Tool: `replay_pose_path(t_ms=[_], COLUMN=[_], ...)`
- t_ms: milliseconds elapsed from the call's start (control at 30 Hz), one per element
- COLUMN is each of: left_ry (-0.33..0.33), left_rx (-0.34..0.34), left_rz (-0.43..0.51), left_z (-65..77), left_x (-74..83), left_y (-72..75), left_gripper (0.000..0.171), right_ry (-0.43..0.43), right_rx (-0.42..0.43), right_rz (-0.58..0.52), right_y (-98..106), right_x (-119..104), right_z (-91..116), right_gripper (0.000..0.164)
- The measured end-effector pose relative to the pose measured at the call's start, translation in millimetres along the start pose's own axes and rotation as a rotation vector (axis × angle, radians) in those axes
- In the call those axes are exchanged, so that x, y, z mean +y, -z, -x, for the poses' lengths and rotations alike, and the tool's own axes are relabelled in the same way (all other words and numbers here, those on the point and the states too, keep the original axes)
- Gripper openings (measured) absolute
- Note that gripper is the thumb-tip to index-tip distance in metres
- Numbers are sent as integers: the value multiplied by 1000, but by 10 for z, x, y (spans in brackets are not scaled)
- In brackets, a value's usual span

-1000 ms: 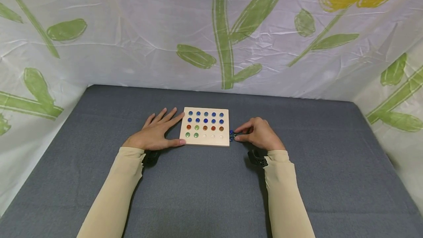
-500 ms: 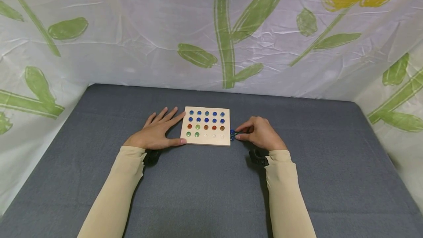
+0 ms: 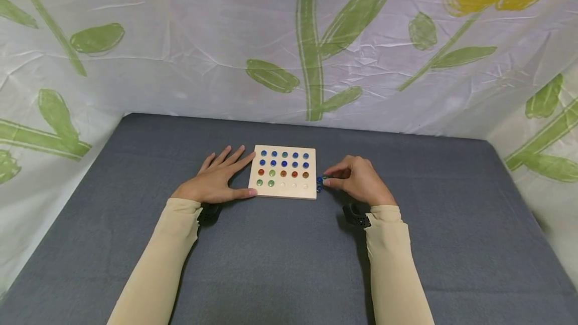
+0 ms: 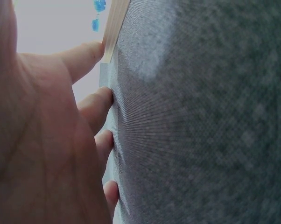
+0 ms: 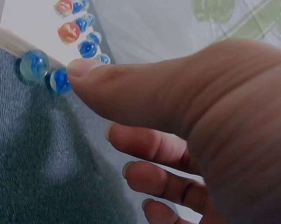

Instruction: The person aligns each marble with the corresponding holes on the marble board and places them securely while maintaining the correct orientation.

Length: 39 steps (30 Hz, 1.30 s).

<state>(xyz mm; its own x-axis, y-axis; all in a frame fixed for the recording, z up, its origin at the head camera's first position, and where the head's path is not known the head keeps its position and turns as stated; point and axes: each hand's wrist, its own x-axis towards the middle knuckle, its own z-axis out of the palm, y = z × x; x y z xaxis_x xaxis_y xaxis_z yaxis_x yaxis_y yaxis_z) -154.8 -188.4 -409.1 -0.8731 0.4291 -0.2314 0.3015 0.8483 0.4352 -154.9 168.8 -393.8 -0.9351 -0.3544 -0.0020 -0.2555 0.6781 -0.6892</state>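
A pale wooden board (image 3: 289, 192) bears rows of glass marbles: blue ones (image 3: 284, 163) in the two far rows, then orange-red ones with a green one among them, and two green marbles (image 3: 271, 183) at the left of the near row. My left hand (image 3: 212, 179) lies spread at the board's left side, index fingertip and thumb touching its edge. Just off the right edge, my right hand (image 3: 361, 179) pinches a greenish marble (image 3: 324, 177) between thumb and index finger. Loose blue marbles (image 5: 34, 65) sit beside the board; in the right wrist view the thumb hides the pinched marble.
Three holes (image 3: 294, 185) in the near row hold no marble. Dark grey cloth (image 3: 280, 255) covers the table. Behind it hangs a pale sheet (image 3: 189, 39) printed with flowers and leaves. A black strap (image 3: 356, 216) is on the right wrist.
My right fingertips have drawn up and slightly away from the loose blue marbles, with the greenish marble now showing between them. My left hand stays against the board.
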Motion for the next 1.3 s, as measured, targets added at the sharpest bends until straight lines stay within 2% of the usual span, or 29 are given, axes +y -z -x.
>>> replay_pose_path(t_ms=[300,600,900,1300], left_ry=[-3,3,1,5], left_rx=[1,1,3,6], left_rz=[12,11,1,-3], left_z=[0,-1,-4,-8], left_x=[-13,-13,-9,-13], left_y=[-3,-6,-5,-9], left_gripper=[102,102,101,101], right_ry=[44,99,147,157], right_rx=[39,17,34,61], right_rz=[-5,8,29,138], right_y=[-55,-262,-459,-641], right_x=[-129,-323,-451,-551], right_z=[-23,-93,-153,-189], right_gripper=[18,13,13,14])
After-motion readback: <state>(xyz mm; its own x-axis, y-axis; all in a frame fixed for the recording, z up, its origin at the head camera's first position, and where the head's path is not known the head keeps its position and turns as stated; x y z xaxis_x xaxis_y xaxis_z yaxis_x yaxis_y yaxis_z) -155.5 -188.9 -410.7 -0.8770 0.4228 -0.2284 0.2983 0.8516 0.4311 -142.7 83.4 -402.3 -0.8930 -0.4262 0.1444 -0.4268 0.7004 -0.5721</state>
